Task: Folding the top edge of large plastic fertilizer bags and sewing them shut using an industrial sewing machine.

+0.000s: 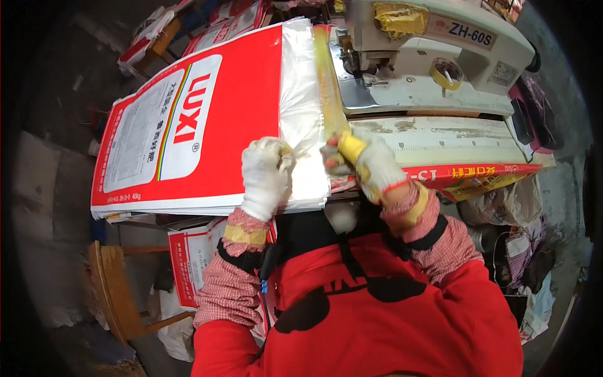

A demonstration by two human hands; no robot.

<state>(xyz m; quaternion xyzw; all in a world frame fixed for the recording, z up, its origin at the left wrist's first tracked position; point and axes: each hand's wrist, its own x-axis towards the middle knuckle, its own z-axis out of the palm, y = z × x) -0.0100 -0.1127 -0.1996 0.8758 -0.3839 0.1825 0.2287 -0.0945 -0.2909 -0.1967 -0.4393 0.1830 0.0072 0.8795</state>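
A stack of red and white printed woven sacks (pixel 251 81) lies in front of me, with a shiny clear plastic liner (pixel 300 81) sticking out along its right edge. My left hand (pixel 265 169), in a white knit glove, is closed at the border of sack and liner, pinching the creased film. Just right of the liner, my right hand (pixel 370 163) has its fingers curled. Its glove leaves some fingertips bare, and yellow tape wraps one finger. What sits between those fingertips is too blurred to tell. Creases in the film run between both hands.
A white industrial sewing machine (pixel 427 56) stands at the far right, a tape roll (pixel 446 73) on it. Before it lies a worn white board with a ruler scale (pixel 440 138). A wooden stool (pixel 113 289) stands low at left. Plastic bags (pixel 502 204) lie at right.
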